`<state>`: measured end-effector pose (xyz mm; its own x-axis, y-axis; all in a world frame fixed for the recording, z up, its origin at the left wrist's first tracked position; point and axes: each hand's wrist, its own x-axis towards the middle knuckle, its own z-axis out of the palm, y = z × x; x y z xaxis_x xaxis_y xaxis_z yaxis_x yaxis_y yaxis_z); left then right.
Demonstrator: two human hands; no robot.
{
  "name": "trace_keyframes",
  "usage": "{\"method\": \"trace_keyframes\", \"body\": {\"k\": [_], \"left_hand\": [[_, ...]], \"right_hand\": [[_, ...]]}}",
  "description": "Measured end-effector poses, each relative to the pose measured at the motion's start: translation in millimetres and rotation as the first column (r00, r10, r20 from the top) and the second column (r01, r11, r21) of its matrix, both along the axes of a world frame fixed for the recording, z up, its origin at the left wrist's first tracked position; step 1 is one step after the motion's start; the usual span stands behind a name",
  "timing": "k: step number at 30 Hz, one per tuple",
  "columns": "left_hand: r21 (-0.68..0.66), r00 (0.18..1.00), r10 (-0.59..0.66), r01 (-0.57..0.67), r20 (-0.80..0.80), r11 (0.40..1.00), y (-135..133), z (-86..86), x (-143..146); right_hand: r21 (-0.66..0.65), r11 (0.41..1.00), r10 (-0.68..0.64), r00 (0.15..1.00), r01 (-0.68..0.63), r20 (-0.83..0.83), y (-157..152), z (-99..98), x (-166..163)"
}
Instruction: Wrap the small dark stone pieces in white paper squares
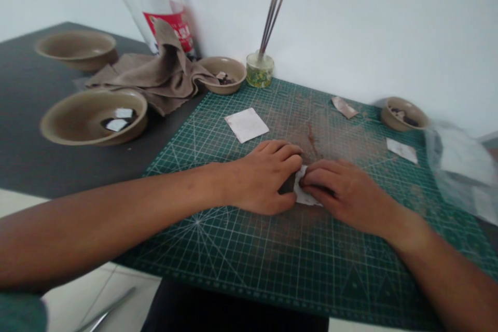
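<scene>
On the green cutting mat (249,264), my left hand (266,176) lies low with its thumb and fingers bent round a dark flat piece (288,185), mostly hidden beneath it. Close to it, my right hand (342,192) pinches a crumpled white sheet (306,198), perhaps paper or a wipe, and presses it down beside the dark piece. The two hands nearly meet there. Brown smudges and a reddish-brown streak (312,137) mark the mat just beyond my fingers. A flat white square (247,124) rests past my left wrist.
Two bowls (93,119) (75,49), a brown cloth (155,75) and a clear jar (155,5) stand left. A small bowl (223,72) and stick holder (260,70) are behind. Another bowl (403,114), white scraps (402,150) and a plastic bag (461,166) lie right.
</scene>
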<state>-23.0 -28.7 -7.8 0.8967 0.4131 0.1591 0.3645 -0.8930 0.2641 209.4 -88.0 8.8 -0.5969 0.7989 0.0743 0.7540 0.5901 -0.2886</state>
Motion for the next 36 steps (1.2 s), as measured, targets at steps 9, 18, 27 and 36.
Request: {"method": "trace_keyframes", "body": {"k": [9,18,27,36], "left_hand": [[-0.003,1.0,-0.003,0.003,-0.006,1.0,0.1,-1.1,0.5],[-0.007,1.0,-0.003,0.003,-0.002,1.0,-0.2,-0.8,0.5],[-0.001,1.0,-0.005,0.005,0.002,1.0,0.5,-1.5,0.5],[0.001,1.0,0.004,-0.004,-0.002,1.0,-0.2,-1.2,0.8]], "right_hand": [[0.053,0.996,0.074,0.996,-0.077,0.056,0.9,-2.3,2.8],[-0.052,0.993,0.103,0.995,-0.102,0.005,-0.5,2.3,2.3],[-0.048,0.998,0.041,0.999,-0.042,-0.011,1.1,0.1,3.7],[-0.015,0.999,-0.037,0.999,0.037,0.008,2.9,2.0,6.3]]}}
